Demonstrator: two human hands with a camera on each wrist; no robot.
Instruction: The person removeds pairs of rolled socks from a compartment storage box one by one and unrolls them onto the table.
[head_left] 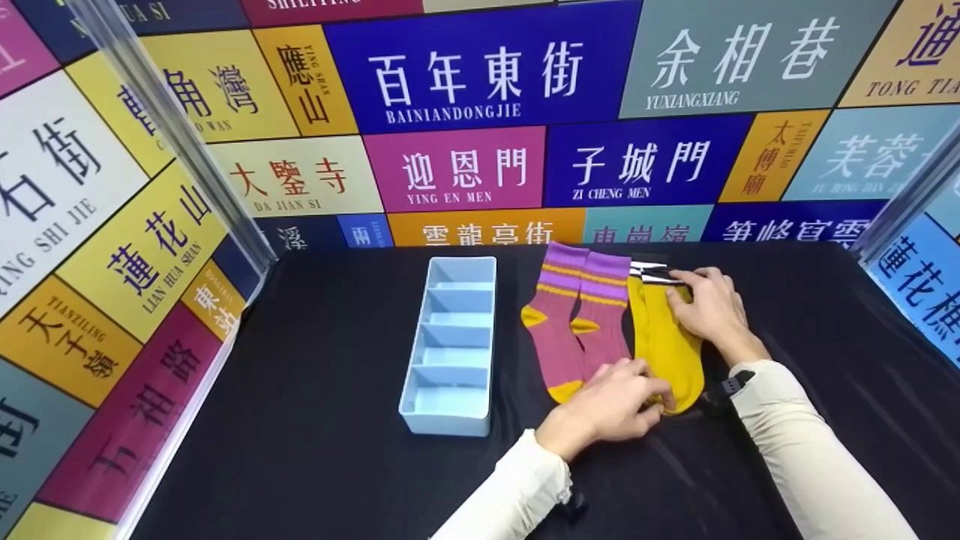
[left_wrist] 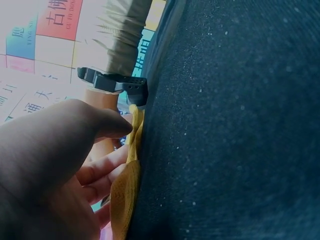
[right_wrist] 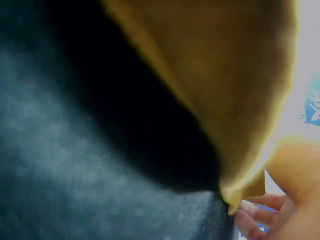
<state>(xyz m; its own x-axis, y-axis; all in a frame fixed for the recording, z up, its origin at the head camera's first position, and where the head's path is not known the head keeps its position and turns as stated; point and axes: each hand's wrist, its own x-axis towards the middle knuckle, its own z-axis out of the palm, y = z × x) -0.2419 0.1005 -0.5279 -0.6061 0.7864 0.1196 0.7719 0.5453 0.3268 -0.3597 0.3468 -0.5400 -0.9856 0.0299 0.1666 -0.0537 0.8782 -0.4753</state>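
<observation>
A pair of yellow socks with black-and-white cuffs lies on the black cloth. At the toe end, the left hand pinches the yellow fabric between thumb and fingers; the left wrist view shows the sock edge bunched at the fingertips. My right hand grips the cuff end, thumb and index finger at its side edge. Up close and blurred, yellow fabric fills much of the right wrist view. To the left lies a pair of pink socks with purple striped cuffs and yellow heels, partly covered by the left hand.
A light blue box with several compartments in a row stands left of the socks. Black cloth covers the table. Panels with printed street signs rise behind and on both sides. A dark band circles the right wrist.
</observation>
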